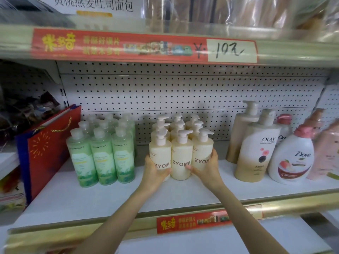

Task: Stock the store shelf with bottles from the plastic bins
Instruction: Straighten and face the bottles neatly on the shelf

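**A:** Entry one, the stock in hand?

**B:** Cream plastic pump bottles lettered ZYOME (181, 160). They stand upright in a block three wide and several deep, at the middle of the white store shelf (73, 195), in front of the perforated white back panel (183, 92).

**A:** Hands?

**B:** Left hand (156, 171): fingers (148, 161) curled round the outer side of the front-left bottle (160, 153), thumb across its label. Right hand (207, 167): fingers (214, 155) wrapped round the outer side of the front-right bottle (202, 151), thumb reaching toward the middle one. Both grip low on the bodies, with the front row pressed between them.

**A:** Step, by your reckoning?

**B:** Setting down or squaring the front row of this block. The bases seem to be on the shelf, though the hands hide the outer two.

**A:** Neighbours?

**B:** To the left, across a gap, green translucent flip-cap bottles (104, 162), with a red and blue paper gift bag (45, 147) beyond them. To the right, well apart, a tall beige Olay pump bottle (256, 153) and a white Dove pump bottle (291, 158).

**A:** Plastic bins?

**B:** Not in view.

**A:** Next move?

**B:** Probably letting go gently with both hands, since the bottles are tall, narrow and easily tipped. Labels should face out and the row sit flush. After that, more stock from the bins, if any remains.
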Demonstrator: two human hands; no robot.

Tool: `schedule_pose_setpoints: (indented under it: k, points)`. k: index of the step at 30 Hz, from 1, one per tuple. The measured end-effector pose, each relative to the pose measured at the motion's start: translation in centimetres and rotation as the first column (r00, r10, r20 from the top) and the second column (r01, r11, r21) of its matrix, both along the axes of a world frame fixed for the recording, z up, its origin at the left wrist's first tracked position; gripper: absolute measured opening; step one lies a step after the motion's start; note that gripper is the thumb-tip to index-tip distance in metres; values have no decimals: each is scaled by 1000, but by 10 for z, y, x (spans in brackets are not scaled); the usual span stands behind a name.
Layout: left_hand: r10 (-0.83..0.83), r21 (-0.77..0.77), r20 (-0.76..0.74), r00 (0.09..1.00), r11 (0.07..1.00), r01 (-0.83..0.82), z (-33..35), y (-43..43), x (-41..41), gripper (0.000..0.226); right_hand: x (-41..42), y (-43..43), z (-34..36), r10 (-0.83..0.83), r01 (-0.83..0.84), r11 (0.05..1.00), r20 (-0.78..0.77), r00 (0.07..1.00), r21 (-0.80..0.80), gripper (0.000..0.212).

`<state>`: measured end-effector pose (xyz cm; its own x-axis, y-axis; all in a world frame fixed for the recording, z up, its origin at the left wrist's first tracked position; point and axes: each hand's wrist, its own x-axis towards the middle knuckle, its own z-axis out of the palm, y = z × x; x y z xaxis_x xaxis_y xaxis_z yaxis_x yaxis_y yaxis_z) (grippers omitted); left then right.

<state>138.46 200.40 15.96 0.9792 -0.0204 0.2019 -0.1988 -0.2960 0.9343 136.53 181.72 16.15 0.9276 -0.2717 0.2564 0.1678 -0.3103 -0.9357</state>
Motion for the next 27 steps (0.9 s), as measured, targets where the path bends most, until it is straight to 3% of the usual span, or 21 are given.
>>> schedule_pose_setpoints:
  k: [5,9,13,15,18,20,22,27]
  points:
    - [-32,27,111,993,999,29,9,3,-17,63,-4,-5,11,15,-11,998,54,998,-66,114]
    - [-178,139,181,967,978,154,20,10,-39,69,-11,-10,11,96,-94,982,4,995,-162,117]
    - [-239,346,2,971,911,224,32,15,-57,79,-26,-18,18,197,-215,935,-90,976,-281,113]
    - [-196,554,-63,979,809,197,37,17,-69,76,-39,-20,26,186,-247,883,-185,965,-400,118]
    - [-85,883,62,994,470,-15,48,28,-87,69,-60,-22,37,24,-264,637,-324,946,-724,99]
    - [-60,935,118,991,343,-91,52,41,-98,66,-75,-23,41,-71,-228,461,-292,954,-858,80]
    - [-48,959,137,989,259,-120,53,55,-110,66,-91,-20,45,-122,-169,342,-222,967,-924,72]
    - [-30,982,144,989,132,-139,46,82,-140,65,-137,-12,44,-215,-51,236,-104,971,-970,64]
